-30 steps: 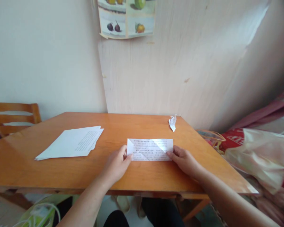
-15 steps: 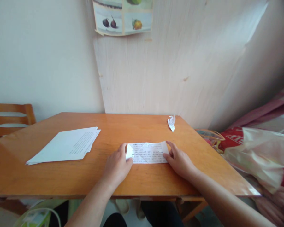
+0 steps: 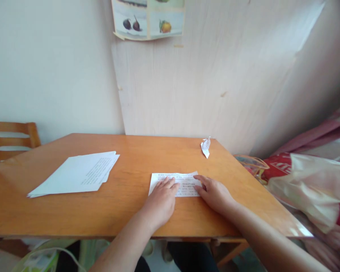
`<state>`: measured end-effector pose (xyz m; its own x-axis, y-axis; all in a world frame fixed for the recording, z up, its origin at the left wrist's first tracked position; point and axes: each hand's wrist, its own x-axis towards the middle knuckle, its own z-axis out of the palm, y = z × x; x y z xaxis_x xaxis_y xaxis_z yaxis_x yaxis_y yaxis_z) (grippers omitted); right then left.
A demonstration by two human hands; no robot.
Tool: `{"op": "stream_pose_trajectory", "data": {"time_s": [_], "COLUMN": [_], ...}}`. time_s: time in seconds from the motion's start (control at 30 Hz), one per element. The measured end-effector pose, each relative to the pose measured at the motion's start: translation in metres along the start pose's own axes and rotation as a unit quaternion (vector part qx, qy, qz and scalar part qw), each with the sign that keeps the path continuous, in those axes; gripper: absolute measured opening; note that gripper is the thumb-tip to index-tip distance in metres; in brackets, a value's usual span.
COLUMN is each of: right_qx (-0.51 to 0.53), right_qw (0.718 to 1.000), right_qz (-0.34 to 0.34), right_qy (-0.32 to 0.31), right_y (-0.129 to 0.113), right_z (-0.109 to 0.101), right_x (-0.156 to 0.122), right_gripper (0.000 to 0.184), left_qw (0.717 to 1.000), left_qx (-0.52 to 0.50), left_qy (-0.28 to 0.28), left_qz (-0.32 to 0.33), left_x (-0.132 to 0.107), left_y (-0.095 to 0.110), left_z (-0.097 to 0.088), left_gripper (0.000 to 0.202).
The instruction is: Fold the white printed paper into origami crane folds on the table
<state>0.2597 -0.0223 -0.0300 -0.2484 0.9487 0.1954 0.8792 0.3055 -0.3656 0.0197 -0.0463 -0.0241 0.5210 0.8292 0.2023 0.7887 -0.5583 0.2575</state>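
Note:
A folded sheet of printed paper (image 3: 186,186) lies on the wooden table in front of me, its long side running left to right. My left hand (image 3: 164,196) rests flat on its left half, fingers stretched forward over the print. At the right edge, my right hand (image 3: 212,192) holds the sheet with thumb and index finger; its other fingers are curled and partly hidden. Faint crease lines show on the paper. Farther back stands a small folded paper figure (image 3: 205,147), apart from both hands.
A stack of paper sheets (image 3: 73,173) lies on the left of the table (image 3: 124,215). A wooden chair (image 3: 11,141) stands beyond the left edge. Plastic bags (image 3: 306,185) crowd the right side. The wall with a fruit poster (image 3: 147,22) rises behind.
My left hand has moved right, from the paper's left edge onto its surface, and its fingers now lie flat. My right hand stays at the right edge, its index finger slightly lower.

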Motion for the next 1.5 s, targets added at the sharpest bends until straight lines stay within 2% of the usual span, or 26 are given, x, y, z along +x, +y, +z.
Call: {"op": "stream_pose_trajectory", "data": {"time_s": [0.23,0.37,0.47,0.57,0.63,0.73,0.97,1.1,1.23,1.37,1.5], "right_qx": [-0.021,-0.075,-0.056,-0.015,-0.006,0.003,0.001,-0.028,-0.054,-0.062,-0.062], "right_qw": [0.999,0.997,0.994,0.982,0.976,0.975,0.981,0.98,0.982,0.985,0.987], "right_qz": [-0.017,-0.014,-0.088,-0.189,-0.213,-0.203,-0.174,-0.173,-0.161,-0.147,-0.141], "right_qy": [-0.027,0.012,0.041,-0.009,-0.054,-0.092,-0.09,-0.095,-0.084,-0.065,-0.049], "right_y": [0.002,-0.002,-0.011,-0.021,-0.024,-0.02,-0.01,-0.019,-0.029,-0.039,-0.049], "right_z": [-0.01,-0.018,-0.021,-0.022,-0.021,-0.02,-0.025,-0.028,-0.028,-0.027,-0.029], "right_x": [0.001,0.003,0.0,-0.007,-0.012,-0.02,-0.035,-0.041,-0.052,-0.068,-0.085], "right_gripper": [0.034,0.029,0.031,0.036,0.041,0.047,0.05,0.049,0.049,0.046,0.041], "left_qw": [0.999,1.0,1.0,1.0,1.0,1.0,1.0,1.0,0.998,0.996,0.996], "left_qx": [-0.008,-0.012,-0.014,-0.013,-0.014,-0.022,-0.028,-0.026,-0.044,-0.041,-0.003], "left_qy": [-0.027,-0.006,0.0,-0.006,-0.005,0.009,0.014,0.011,0.047,0.082,0.086], "left_qz": [-0.018,-0.013,-0.013,-0.019,-0.016,-0.006,-0.003,-0.011,-0.01,-0.002,-0.015], "left_x": [-0.005,-0.004,-0.004,-0.005,-0.005,-0.006,-0.006,-0.006,-0.007,-0.008,-0.014], "left_y": [-0.002,-0.005,-0.006,-0.005,-0.006,-0.009,-0.013,-0.007,-0.004,-0.006,-0.004], "left_z": [-0.005,0.001,0.004,0.004,0.004,0.006,0.008,0.002,-0.002,-0.003,-0.007], "left_gripper": [0.05,0.051,0.051,0.05,0.049,0.049,0.048,0.047,0.044,0.033,0.027]}}
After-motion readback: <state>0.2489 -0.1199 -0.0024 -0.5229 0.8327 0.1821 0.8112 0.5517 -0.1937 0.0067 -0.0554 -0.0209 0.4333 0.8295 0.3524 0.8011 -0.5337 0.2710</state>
